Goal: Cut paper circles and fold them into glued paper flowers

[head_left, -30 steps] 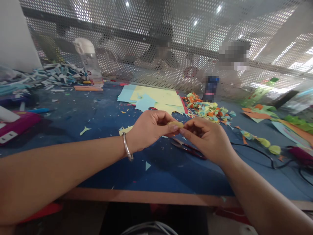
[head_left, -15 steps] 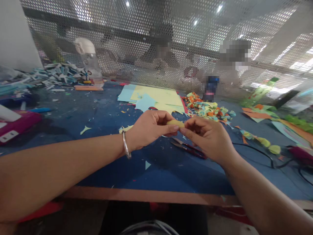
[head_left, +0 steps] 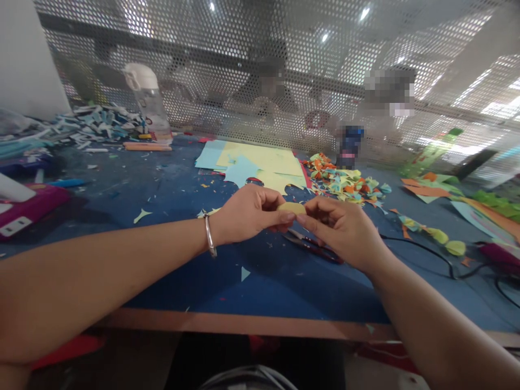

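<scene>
Between both hands, above the blue tabletop, is a small rounded piece of yellow paper [head_left: 291, 207]. My left hand [head_left: 249, 214], with a silver bracelet at its wrist, pinches the paper's left side between thumb and fingers. On the other side, the fingertips of my right hand [head_left: 343, 225] are closed on its right edge. Scissors [head_left: 311, 246] with dark red handles lie on the table beneath, partly covered by my right hand. Behind the hands are sheets of yellow paper [head_left: 264, 157] and blue paper [head_left: 244, 169] with curved cut-outs.
Crumpled paper pieces [head_left: 345, 181] are heaped at the back right. A clear water bottle [head_left: 152, 105] stands at the back left beside a pile of pale strips [head_left: 103, 124]. A black cable [head_left: 430, 252] runs along the right. A perforated metal screen [head_left: 227, 70] closes off the back.
Hardly anything differs. Both hands keep their pinch on the yellow paper, which has tilted slightly, with small shifts of the fingers.
</scene>
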### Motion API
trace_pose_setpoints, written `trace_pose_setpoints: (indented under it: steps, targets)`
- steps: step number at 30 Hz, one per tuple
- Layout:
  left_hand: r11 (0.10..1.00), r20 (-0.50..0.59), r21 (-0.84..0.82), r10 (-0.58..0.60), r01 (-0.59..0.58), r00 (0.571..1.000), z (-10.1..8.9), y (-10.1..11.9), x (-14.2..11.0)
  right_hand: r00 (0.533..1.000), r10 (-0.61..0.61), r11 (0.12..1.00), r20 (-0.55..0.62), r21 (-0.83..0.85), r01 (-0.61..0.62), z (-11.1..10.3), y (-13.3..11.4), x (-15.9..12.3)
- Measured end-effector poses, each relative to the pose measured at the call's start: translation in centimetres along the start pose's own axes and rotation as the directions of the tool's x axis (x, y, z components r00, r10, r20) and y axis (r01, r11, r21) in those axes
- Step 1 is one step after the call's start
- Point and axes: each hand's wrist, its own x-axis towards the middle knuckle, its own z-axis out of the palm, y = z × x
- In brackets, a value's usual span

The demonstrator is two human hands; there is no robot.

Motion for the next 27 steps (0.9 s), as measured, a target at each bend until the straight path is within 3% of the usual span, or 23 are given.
trace_pose_setpoints:
  steps: [7, 16, 23, 27]
  targets:
    - [0.998, 0.031, 0.053, 0.036, -0.037, 0.999, 0.1, -0.2, 0.0, 1.0, 0.002, 1.0, -0.003, -0.018, -0.002, 0.5, -0.2, 0.1]
    - [0.899, -0.032, 0.419, 0.159, -0.131, 0.987, 0.4, 0.9, -0.6, 0.997, -0.065, 0.986, -0.035, -0.153, 0.059, 0.9, -0.2, -0.1]
    - [0.891, -0.017, 0.446, 0.107, -0.088, 0.994, -0.5, 0.8, -0.3, 0.995, -0.075, 0.976, -0.066, -0.211, 0.06, 1.0, -0.2, 0.1]
    - [0.843, 0.024, 0.524, 0.127, -0.121, 0.992, -0.6, 0.9, -0.4, 0.995, -0.076, 0.978, -0.06, -0.197, 0.063, 1.2, -0.1, 0.2]
